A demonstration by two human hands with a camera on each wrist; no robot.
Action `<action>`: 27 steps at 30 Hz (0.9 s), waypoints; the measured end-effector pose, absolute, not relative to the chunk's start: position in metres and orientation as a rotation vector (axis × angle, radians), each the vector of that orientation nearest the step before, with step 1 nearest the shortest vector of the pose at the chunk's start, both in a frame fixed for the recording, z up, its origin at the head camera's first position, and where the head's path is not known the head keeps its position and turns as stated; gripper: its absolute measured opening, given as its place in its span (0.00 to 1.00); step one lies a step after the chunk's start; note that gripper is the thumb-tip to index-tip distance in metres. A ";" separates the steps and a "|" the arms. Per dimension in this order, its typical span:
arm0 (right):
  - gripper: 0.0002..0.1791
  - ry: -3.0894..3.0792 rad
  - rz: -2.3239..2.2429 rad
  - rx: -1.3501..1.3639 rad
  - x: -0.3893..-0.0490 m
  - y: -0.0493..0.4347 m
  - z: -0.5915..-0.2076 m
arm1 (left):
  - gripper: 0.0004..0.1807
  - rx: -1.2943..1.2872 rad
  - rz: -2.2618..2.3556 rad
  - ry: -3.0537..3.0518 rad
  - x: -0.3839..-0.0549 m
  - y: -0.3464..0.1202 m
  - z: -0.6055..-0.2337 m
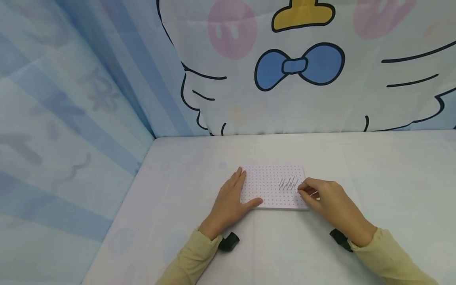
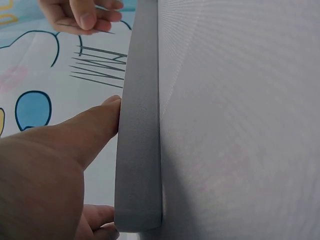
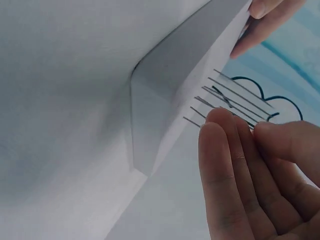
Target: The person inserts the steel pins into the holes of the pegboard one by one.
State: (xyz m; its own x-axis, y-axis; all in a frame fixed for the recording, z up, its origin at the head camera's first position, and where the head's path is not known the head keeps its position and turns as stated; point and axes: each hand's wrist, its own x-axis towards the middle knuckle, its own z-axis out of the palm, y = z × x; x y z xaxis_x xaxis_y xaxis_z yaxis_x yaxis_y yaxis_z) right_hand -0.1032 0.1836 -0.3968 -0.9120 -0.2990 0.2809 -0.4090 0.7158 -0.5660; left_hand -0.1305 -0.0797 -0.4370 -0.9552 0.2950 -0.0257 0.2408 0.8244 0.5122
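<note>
A white board [image 1: 263, 186] dotted with rows of small holes lies on the table. Several thin metal pins [image 1: 287, 183] stand upright in its right half; they also show beside the board's grey side [image 2: 140, 120] in the left wrist view. My left hand [image 1: 229, 202] rests against the board's left edge, fingers extended, with the thumb on its front edge. Over the right side of the board, my right hand [image 1: 329, 200] pinches one thin metal pin [image 2: 106, 31] between thumb and fingertips. In the right wrist view its fingers [image 3: 217, 175] overlap the standing pins.
The board lies on a white-covered table [image 1: 171, 198]. Behind it hangs a cartoon-printed curtain [image 1: 231, 95] with a blue bow, and a blue-striped cloth [image 1: 71, 138] hangs at the left. Black wrist cameras [image 1: 229, 241] sit beneath both wrists.
</note>
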 end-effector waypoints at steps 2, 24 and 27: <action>0.03 -2.750 0.975 0.557 -0.106 0.184 -0.398 | 0.53 0.427 0.796 2.898 -0.130 -0.080 -0.437; 0.03 -2.778 0.965 0.539 -0.119 0.183 -0.407 | 0.53 0.444 0.823 2.892 -0.128 -0.081 -0.433; 0.04 -2.780 0.959 0.540 -0.120 0.183 -0.407 | 0.53 0.445 0.824 2.892 -0.128 -0.080 -0.433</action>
State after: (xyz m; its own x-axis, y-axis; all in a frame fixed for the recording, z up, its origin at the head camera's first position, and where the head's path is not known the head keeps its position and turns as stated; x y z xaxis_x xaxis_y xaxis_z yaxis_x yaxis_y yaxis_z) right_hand -0.1198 0.1826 -0.4074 -0.9237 -0.2855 0.2555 -0.3823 0.7305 -0.5658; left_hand -0.1281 -0.0804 -0.4326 -0.9520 0.3055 -0.0173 0.2505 0.8107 0.5291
